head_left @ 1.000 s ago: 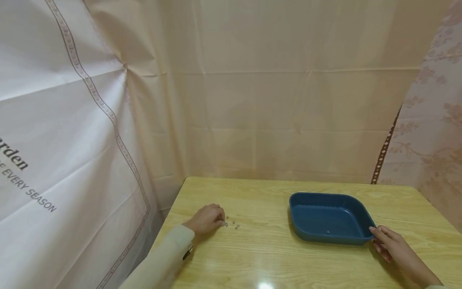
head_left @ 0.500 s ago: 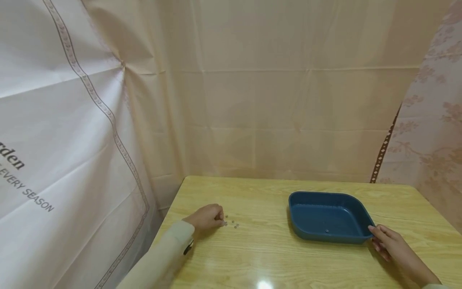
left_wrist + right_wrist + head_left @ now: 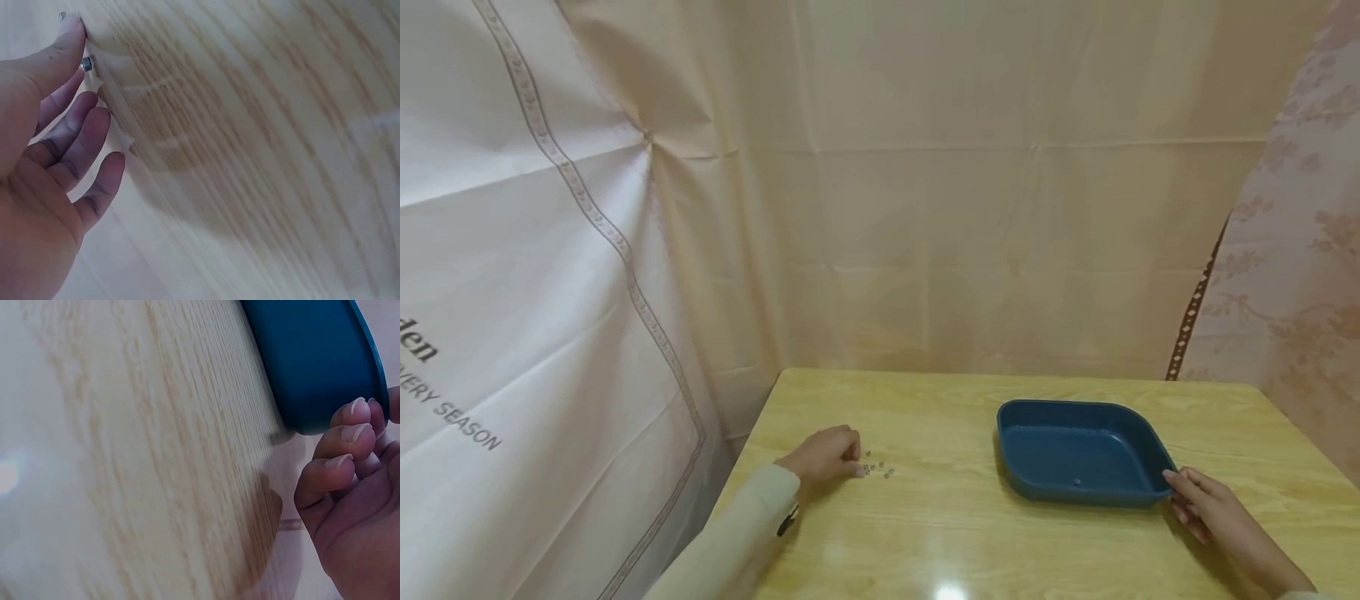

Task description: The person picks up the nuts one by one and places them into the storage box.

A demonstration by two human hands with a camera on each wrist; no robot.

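Note:
Several small metal nuts (image 3: 882,465) lie in a loose cluster on the wooden table. My left hand (image 3: 823,454) is low at the cluster's left edge, its thumb tip right at the closest ones. In the left wrist view one nut (image 3: 86,64) shows beside the fingers and another (image 3: 62,15) by the thumb tip; whether anything is pinched is hidden. A deep blue plastic tray (image 3: 1067,498) stands on the right, a single nut (image 3: 1077,482) on its floor. At its near right corner my right hand (image 3: 1213,512) grips the rim, thumb on top and fingers outside.
The light wood table (image 3: 940,533) has its far edge against a hanging beige cloth (image 3: 917,208). White printed cloth (image 3: 565,333) hangs along the left, and a floral cloth (image 3: 1292,275) on the right. Bare tabletop separates the nuts from the tray.
My left hand has drawn back very slightly from the cluster, and more nuts show beside the thumb. The right hand still grips the tray. The head view has shifted slightly.

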